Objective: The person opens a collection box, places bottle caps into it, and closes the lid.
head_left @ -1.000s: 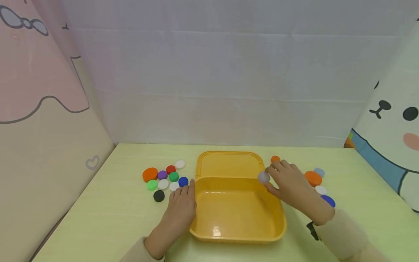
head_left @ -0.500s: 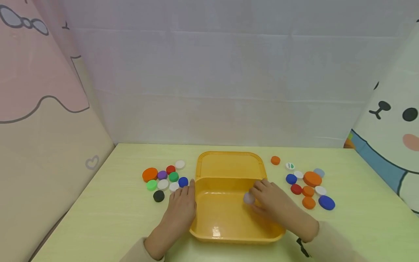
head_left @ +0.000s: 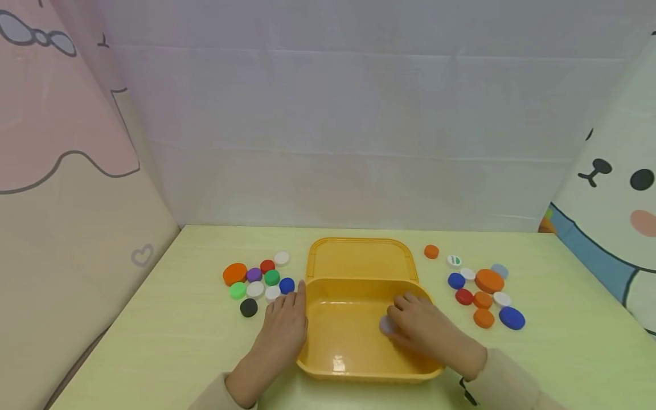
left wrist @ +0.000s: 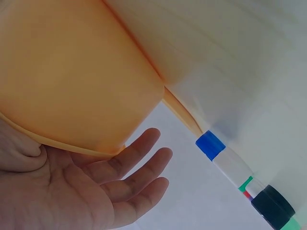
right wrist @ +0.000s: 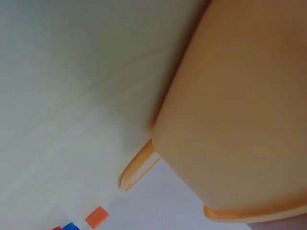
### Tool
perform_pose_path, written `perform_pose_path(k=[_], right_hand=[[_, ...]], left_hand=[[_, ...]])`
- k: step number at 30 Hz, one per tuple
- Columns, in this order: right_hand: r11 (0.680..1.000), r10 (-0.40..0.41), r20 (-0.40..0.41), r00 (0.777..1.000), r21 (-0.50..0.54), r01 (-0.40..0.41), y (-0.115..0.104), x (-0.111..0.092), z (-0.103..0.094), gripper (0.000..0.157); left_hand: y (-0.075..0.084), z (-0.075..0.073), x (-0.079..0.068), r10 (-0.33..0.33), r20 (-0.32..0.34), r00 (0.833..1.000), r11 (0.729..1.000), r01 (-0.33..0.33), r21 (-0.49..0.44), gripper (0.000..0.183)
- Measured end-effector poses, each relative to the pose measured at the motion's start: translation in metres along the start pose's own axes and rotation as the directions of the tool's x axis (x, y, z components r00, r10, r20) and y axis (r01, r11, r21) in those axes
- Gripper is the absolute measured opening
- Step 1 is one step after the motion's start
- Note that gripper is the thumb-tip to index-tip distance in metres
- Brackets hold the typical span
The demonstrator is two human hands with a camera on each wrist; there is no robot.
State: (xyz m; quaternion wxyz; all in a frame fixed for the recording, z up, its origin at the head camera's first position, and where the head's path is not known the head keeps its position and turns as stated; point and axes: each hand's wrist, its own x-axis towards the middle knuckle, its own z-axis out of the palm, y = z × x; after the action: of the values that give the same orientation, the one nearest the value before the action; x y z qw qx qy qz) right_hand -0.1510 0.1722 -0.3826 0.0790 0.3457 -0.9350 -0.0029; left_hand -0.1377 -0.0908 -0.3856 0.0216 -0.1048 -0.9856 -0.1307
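Observation:
In the head view a yellow plastic box [head_left: 338,324] stands on the table, its lid [head_left: 359,259] lying opened behind it. My right hand [head_left: 422,327] reaches over the right wall and pinches a pale grey-white bottle cap [head_left: 387,325] low inside the box; the fingertips are partly hidden. On the left rim rests my left hand [head_left: 282,324], its fingers pointing forward. The left wrist view shows several fingers [left wrist: 144,184] extended and loose beside the box's outer wall [left wrist: 81,72]. In the right wrist view that wall hides the cap and nearly all of the hand.
Left of the box lie several coloured caps, among them orange [head_left: 235,274], black [head_left: 249,308] and blue [head_left: 287,286]. More caps are scattered at right, including a large orange one [head_left: 489,281] and a dark blue one [head_left: 511,318]. A pale curtain [head_left: 353,114] hangs behind the table.
My right hand has carried the pale cap from above the box's right back corner down and leftward into the box. The left hand has stayed on the rim.

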Motion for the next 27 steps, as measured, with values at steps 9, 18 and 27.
perform_pose_path(k=[9, 18, 27], right_hand=[[1.0, 0.001, -0.022, 1.0, 0.002, -0.001, 0.002, 0.001, -0.005, 0.021], [0.996, 0.091, -0.034, 0.995, -0.021, -0.091, 0.011, 0.001, -0.028, 0.031], [0.994, 0.091, -0.18, 0.98, -0.051, -0.101, 0.039, -0.006, -0.039, 0.03]], left_hand=[[0.0, 0.001, 0.0, -0.005, -0.006, 1.0, 1.0, 0.005, 0.004, 0.052], [0.001, -0.001, 0.0, -0.007, -0.007, 1.0, 1.0, 0.007, 0.008, 0.052], [0.001, -0.001, 0.0, -0.004, -0.003, 1.0, 1.0, 0.004, 0.01, 0.052]])
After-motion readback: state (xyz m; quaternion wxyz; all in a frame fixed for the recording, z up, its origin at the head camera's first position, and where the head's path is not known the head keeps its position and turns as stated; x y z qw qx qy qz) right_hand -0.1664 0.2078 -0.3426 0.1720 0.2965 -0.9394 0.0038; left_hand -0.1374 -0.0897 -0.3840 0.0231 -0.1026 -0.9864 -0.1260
